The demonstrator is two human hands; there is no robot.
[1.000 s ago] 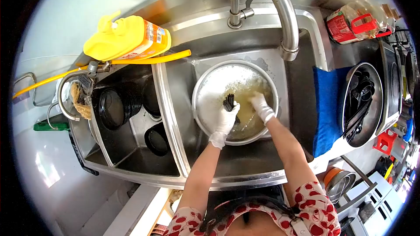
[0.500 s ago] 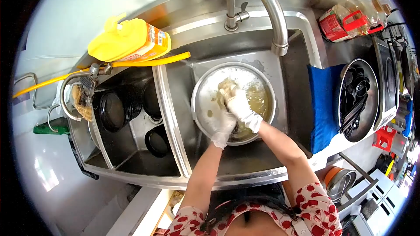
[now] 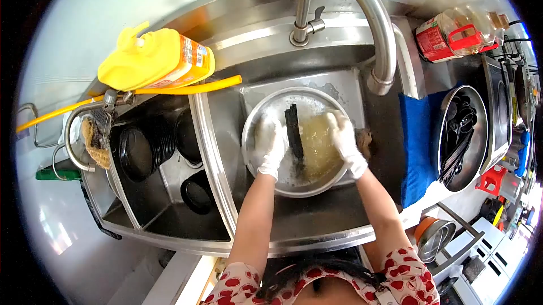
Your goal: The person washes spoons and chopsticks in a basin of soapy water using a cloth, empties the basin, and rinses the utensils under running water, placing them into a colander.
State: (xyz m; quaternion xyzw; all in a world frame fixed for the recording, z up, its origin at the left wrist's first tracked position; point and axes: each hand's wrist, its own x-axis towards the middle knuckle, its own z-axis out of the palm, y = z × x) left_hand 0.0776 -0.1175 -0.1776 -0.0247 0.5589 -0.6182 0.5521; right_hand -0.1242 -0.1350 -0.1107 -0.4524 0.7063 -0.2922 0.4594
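A round metal basin [image 3: 318, 193] of cloudy, foamy water stands in the sink. A narrow bundle of long black sticks [image 3: 293, 132], which look like chopsticks, lies in it. My left hand [image 3: 274, 147], in a whitish glove, is beside the bundle's left side, fingers stretched out and partly blurred. Across the water, my right hand [image 3: 345, 140], gloved too, is at the basin's right rim with its fingers extended; whether it touches the rim I cannot tell. A brown scrubber-like thing [image 3: 365, 142] shows just outside that rim, partly hidden by the hand.
A curved faucet [image 3: 384, 44] hangs over the sink at right. Stacked black dishes [image 3: 138, 152] fill the left sink. A yellow jug [image 3: 153, 59] and hose [image 3: 218, 83] are behind it. At right, a metal bowl of black spoons [image 3: 464, 129] rests by a blue cloth [image 3: 416, 146].
My hands, together in the basin before, are now apart on either side of the water. The black bundle has come into sight between them. The brown thing now shows outside the rim.
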